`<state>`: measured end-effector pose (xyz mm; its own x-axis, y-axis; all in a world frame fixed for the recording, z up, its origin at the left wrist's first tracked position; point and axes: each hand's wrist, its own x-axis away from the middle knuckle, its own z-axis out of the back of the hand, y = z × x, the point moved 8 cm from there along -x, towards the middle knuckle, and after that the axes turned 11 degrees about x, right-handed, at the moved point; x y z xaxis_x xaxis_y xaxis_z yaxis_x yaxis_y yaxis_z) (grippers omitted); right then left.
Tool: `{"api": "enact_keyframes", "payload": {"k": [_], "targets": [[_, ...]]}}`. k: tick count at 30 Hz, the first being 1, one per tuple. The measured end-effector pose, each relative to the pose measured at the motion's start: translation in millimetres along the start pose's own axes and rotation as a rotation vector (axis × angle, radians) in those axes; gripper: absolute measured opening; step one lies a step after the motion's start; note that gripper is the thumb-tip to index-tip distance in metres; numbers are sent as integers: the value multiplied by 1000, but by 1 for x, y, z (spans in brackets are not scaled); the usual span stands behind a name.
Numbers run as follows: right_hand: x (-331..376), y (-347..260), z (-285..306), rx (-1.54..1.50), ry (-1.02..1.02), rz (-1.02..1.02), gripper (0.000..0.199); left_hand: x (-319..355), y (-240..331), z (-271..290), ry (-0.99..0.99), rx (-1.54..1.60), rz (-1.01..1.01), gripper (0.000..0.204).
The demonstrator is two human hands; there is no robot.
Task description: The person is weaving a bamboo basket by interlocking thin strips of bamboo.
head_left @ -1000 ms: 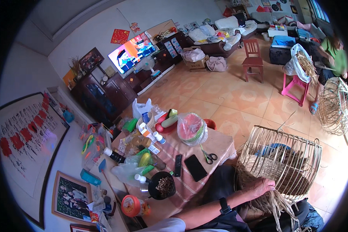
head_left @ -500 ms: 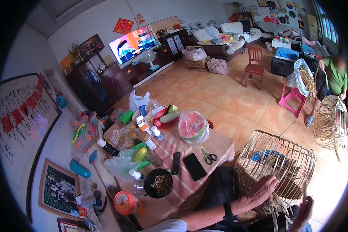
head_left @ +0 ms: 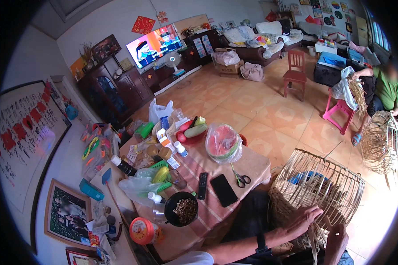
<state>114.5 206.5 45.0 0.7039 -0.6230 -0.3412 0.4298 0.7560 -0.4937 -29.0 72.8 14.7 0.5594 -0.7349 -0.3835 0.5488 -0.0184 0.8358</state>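
I'm looking at the lower right of the frame, where the half-woven bamboo basket (head_left: 318, 190) is lying on its side w/ its open ribs fanning toward upper right and its long axis running lower left to upper right. My left hand (head_left: 301, 218) is resting on the woven base rim, fingers spread wide and flat against the weave, not pinching anything I can make out. My right hand (head_left: 336, 236) is sitting just below and right of it at the bottom edge, fingers curled narrow around what looks like loose strips (head_left: 316, 240) hanging from the base; can't tell for sure how tight. So the basket is lying up and right of both hands, left hand nearer the weave. Room: the table (head_left: 256, 165) edge is pressing close on the left, w/ scissors (head_left: 241, 178) and a dark phone (head_left: 223, 190) near that edge. Open tiled floor is stretching upper right; another person in green (head_left: 387, 88) is working a second basket (head_left: 379, 141) far right, well apart.
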Motion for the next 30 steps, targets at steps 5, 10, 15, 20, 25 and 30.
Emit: {"api": "enact_keyframes", "payload": {"k": [5, 10, 15, 20, 25, 30], "targets": [[5, -9, -5, 200, -68, 34, 7, -9, -6, -8, -129, -43, 100, 23], [0, -27, -2, 77, -112, 38, 15, -12, -16, -1, -97, 43, 160, 14], [4, -29, -3, 27, 42, -26, 20, -11, -23, -1, -60, 190, 197, 12], [11, -37, -4, -97, 100, 29, 20, -6, -18, -2, -11, 167, 54, 11], [9, -31, -12, -65, 35, -89, 13, -7, -26, -9, 6, 93, 42, 12], [2, -21, -46, -144, -124, -94, 4, -6, -25, -9, 3, 97, -39, 13]]}}
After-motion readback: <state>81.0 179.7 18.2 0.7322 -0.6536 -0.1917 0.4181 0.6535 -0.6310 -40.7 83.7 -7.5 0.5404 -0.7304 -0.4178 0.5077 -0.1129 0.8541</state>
